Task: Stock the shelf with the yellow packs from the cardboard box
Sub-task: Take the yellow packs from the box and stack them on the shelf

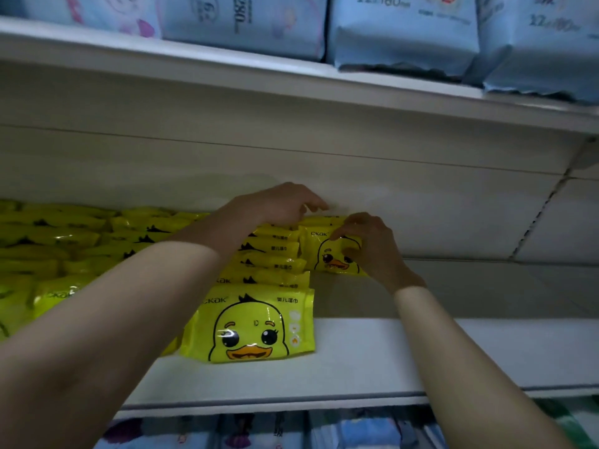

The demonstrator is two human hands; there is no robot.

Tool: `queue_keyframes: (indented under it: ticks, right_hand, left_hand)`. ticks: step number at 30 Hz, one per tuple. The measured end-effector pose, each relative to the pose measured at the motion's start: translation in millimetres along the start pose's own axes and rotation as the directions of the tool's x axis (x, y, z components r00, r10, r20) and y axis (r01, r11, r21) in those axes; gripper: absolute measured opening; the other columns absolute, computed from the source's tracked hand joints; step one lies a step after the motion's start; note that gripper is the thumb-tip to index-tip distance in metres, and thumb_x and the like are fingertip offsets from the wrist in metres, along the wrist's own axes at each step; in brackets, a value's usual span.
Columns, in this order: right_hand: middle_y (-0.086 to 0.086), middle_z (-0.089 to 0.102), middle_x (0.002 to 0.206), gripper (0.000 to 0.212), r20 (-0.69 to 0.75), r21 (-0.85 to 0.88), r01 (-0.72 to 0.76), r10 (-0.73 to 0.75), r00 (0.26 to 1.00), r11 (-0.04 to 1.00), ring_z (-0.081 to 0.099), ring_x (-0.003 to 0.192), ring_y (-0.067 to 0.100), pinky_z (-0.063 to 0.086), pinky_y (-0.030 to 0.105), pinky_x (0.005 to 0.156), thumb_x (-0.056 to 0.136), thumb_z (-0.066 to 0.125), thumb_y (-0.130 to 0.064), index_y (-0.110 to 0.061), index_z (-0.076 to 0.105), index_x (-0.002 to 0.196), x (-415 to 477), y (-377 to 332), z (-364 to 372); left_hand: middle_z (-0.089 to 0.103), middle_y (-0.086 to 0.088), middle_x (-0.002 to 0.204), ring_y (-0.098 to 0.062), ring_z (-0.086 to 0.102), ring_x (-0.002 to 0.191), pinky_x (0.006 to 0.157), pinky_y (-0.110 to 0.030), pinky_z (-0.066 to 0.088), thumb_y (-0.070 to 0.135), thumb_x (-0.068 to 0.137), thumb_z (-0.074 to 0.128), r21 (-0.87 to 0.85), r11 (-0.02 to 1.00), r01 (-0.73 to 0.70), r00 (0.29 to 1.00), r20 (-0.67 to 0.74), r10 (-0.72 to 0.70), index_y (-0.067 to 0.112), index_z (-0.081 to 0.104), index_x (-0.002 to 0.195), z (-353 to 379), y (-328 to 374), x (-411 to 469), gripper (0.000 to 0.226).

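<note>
Deep on the shelf [372, 358], right fingers [339, 234] are clamping a pack [328, 258]; left fingers [311, 205] are curling above it, grip unclear.

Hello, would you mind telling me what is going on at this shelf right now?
A person is stocking the shelf with yellow duck packs. The right hand grips an upright pack at the back of the shelf, just right of a full row, apparently to start a new row. The left hand rests on the rear end of that row. Blue packs sit on the shelf above. The box is out of view.
</note>
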State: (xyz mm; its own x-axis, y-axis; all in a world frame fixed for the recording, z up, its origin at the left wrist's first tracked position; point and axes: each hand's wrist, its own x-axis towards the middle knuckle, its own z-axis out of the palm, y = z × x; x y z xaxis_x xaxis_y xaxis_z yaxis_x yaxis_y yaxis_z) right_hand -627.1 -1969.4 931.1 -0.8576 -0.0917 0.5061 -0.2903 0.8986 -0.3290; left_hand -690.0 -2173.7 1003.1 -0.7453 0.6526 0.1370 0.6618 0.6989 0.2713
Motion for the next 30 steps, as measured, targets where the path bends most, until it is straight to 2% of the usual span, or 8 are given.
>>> queue_keyframes:
  ticks: [6, 10, 14, 21, 23, 27, 30]
  right_hand:
    - [0.003, 0.062, 0.114, 0.035, -0.163, 0.077, -0.047, 0.059, 0.985, 0.996, 0.057, 0.105, 0.029, 0.046, 0.039, 0.092, 0.072, 0.074, -0.003, -0.028, 0.076, 0.097, -20.8, -22.5, -24.4]
    - [0.003, 0.064, 0.112, 0.035, -0.194, 0.094, -0.077, 0.094, 0.977, 0.993, 0.058, 0.106, 0.030, 0.047, 0.041, 0.093, 0.074, 0.073, -0.005, -0.030, 0.075, 0.098, -36.3, -40.2, -44.2]
    - [0.002, 0.063, 0.113, 0.038, -0.218, 0.108, -0.079, 0.102, 0.971, 0.991, 0.058, 0.107, 0.028, 0.048, 0.040, 0.093, 0.073, 0.074, -0.006, -0.032, 0.075, 0.100, -63.2, -58.2, -63.7]
    - [-0.007, 0.057, 0.101, 0.033, -0.217, 0.126, -0.031, 0.058, 0.974, 0.992, 0.053, 0.106, 0.022, 0.039, 0.030, 0.090, 0.078, 0.072, -0.009, -0.034, 0.073, 0.099, -131.2, -85.9, -95.9]
    - [-0.009, 0.055, 0.103, 0.033, -0.206, 0.143, 0.006, 0.024, 0.978, 0.990, 0.053, 0.108, 0.021, 0.037, 0.028, 0.091, 0.079, 0.072, -0.007, -0.033, 0.073, 0.099, -155.7, -93.1, -105.5]
    - [-0.009, 0.055, 0.105, 0.036, -0.153, 0.158, 0.037, -0.013, 0.988, 0.987, 0.050, 0.110, 0.020, 0.029, 0.018, 0.088, 0.080, 0.068, -0.001, -0.028, 0.074, 0.102, -201.3, -111.0, -123.4]
    - [-0.002, 0.059, 0.113, 0.038, -0.116, 0.187, 0.056, -0.035, 0.993, 0.981, 0.049, 0.115, 0.024, 0.031, 0.027, 0.098, 0.079, 0.066, 0.001, -0.027, 0.073, 0.103, -231.1, -128.8, -130.3]
  left_hand:
    - [0.059, 0.001, 0.133, -0.013, 0.059, 0.111, 0.092, -0.022, 0.044, 0.001, 0.091, 0.056, -0.045, 0.995, -0.084, 0.994, -0.073, 0.080, 0.027, 0.054, 0.136, -2.3, 22.4, -26.4, 0.052]
    - [0.062, 0.001, 0.128, -0.013, 0.059, 0.112, 0.099, -0.027, 0.045, 0.004, 0.090, 0.058, -0.082, 0.988, -0.133, 0.985, -0.123, 0.123, 0.027, 0.056, 0.134, -8.9, 42.8, -54.5, 0.050]
    - [0.062, 0.004, 0.129, -0.012, 0.057, 0.116, 0.100, -0.024, 0.043, 0.007, 0.092, 0.060, -0.075, 0.991, -0.107, 0.982, -0.165, 0.093, 0.029, 0.056, 0.134, -13.4, 66.7, -86.8, 0.048]
    - [0.067, 0.003, 0.121, -0.012, 0.063, 0.111, 0.099, -0.029, 0.047, 0.002, 0.086, 0.060, -0.077, 0.987, -0.139, 0.949, -0.294, 0.110, 0.023, 0.061, 0.129, 0.2, 118.4, -156.1, 0.048]
    - [0.069, 0.003, 0.119, -0.013, 0.063, 0.111, 0.100, -0.034, 0.048, 0.002, 0.086, 0.062, -0.113, 0.985, -0.132, 0.940, -0.329, 0.088, 0.022, 0.063, 0.128, 7.8, 133.6, -178.5, 0.047]
    - [0.069, 0.001, 0.119, -0.013, 0.063, 0.112, 0.100, -0.034, 0.048, 0.000, 0.087, 0.061, -0.178, 0.978, -0.112, 0.928, -0.370, 0.039, 0.021, 0.065, 0.125, 23.0, 165.8, -226.5, 0.044]
    - [0.068, 0.002, 0.120, -0.013, 0.062, 0.113, 0.100, -0.030, 0.047, -0.001, 0.087, 0.060, -0.200, 0.977, -0.080, 0.925, -0.379, -0.001, 0.019, 0.065, 0.124, 32.9, 184.0, -264.3, 0.042]
